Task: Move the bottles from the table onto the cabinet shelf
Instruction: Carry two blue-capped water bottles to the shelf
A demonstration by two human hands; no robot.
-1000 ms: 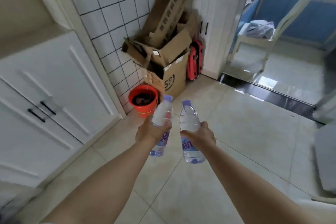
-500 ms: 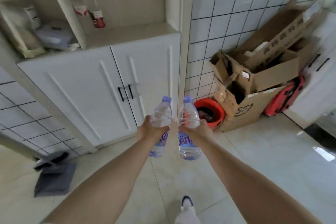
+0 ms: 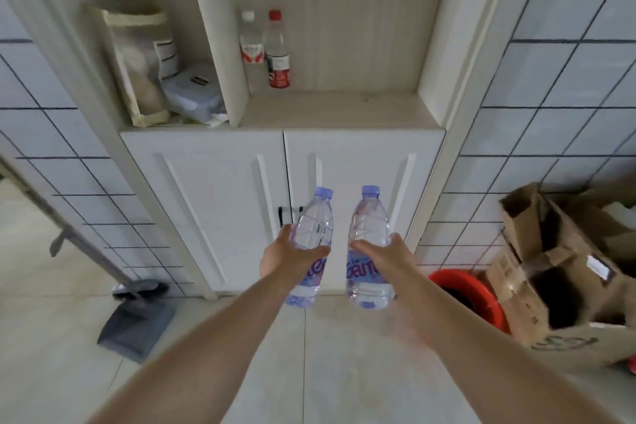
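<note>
Head view: left hand (image 3: 287, 256) wrapped round one purple-capped bottle (image 3: 309, 244), right hand (image 3: 389, 256) round a second bottle (image 3: 368, 246), both upright before the closed cabinet doors (image 3: 241, 210). Best lifted level to the bare shelf (image 3: 344, 110), set right of the two red-labelled bottles (image 3: 266, 52), clear of the divider.

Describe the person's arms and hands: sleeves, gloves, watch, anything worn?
Both forearms are bare right down to the frame's bottom edge; no sleeve shows. The left hand and right hand wear no gloves. No watch, band or bracelet shows on either wrist, and no ring on the fingers in view. No markings, tape or cables on either arm. The right forearm is slightly blurred.
</note>
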